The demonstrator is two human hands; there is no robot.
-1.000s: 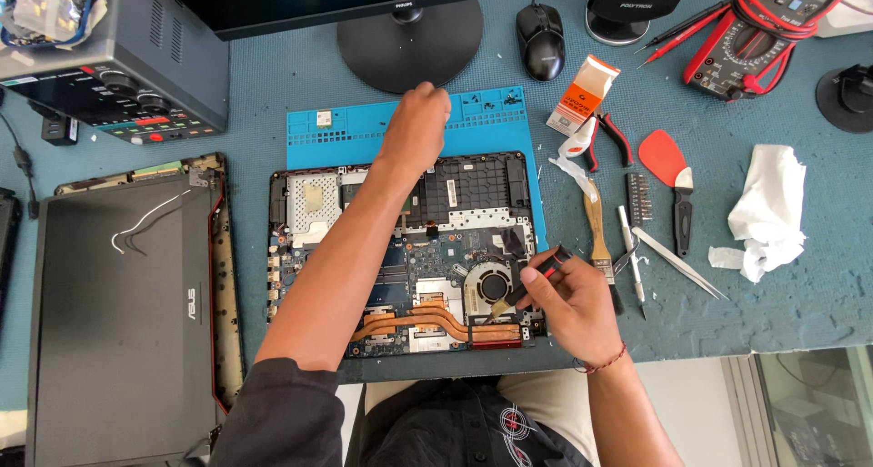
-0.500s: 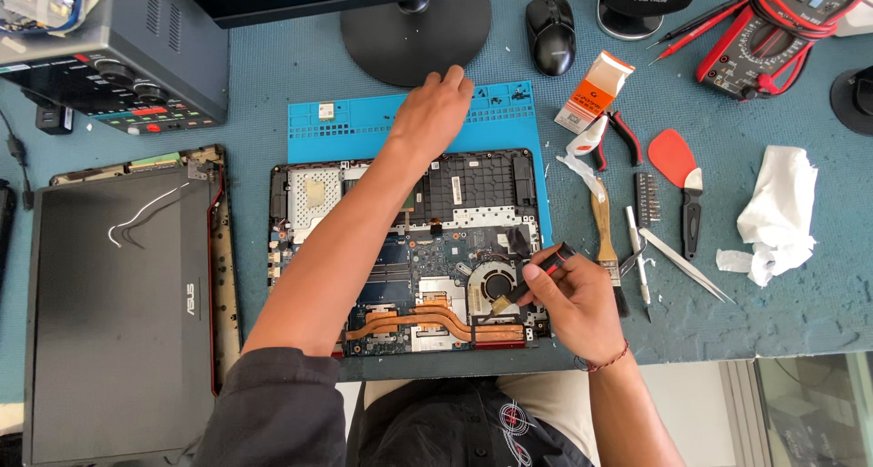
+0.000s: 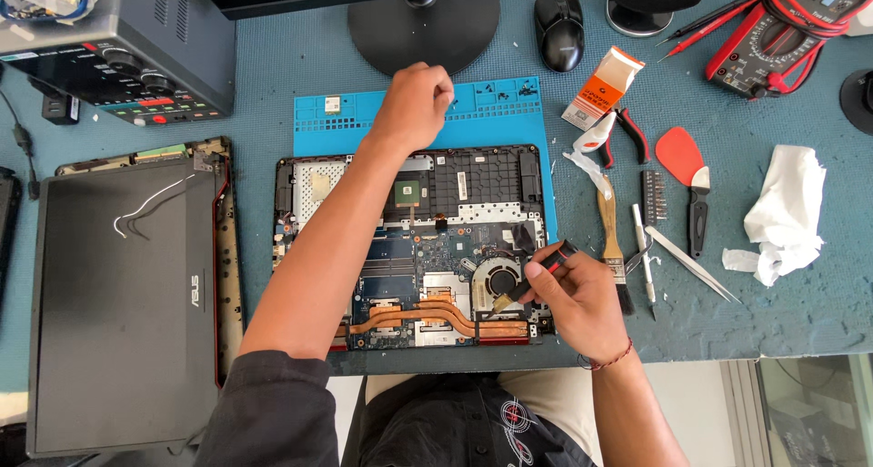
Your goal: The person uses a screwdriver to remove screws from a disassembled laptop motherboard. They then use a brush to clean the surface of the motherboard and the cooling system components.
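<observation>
Laptop (image 3: 414, 240) lies opened on the blue mat (image 3: 509, 103), its fan (image 3: 496, 281) under the brush (image 3: 532, 281) gripped by the right hand (image 3: 577, 299), left hand (image 3: 414, 108) clenched above it, back cover (image 3: 118, 294) already off.

Laptop (image 3: 414, 240) on mat (image 3: 509, 103) (tools (image 3: 650, 221) rt).

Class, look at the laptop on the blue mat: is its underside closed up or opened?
Opened. The laptop shows bare circuit board, fan and copper heat pipes.
</observation>
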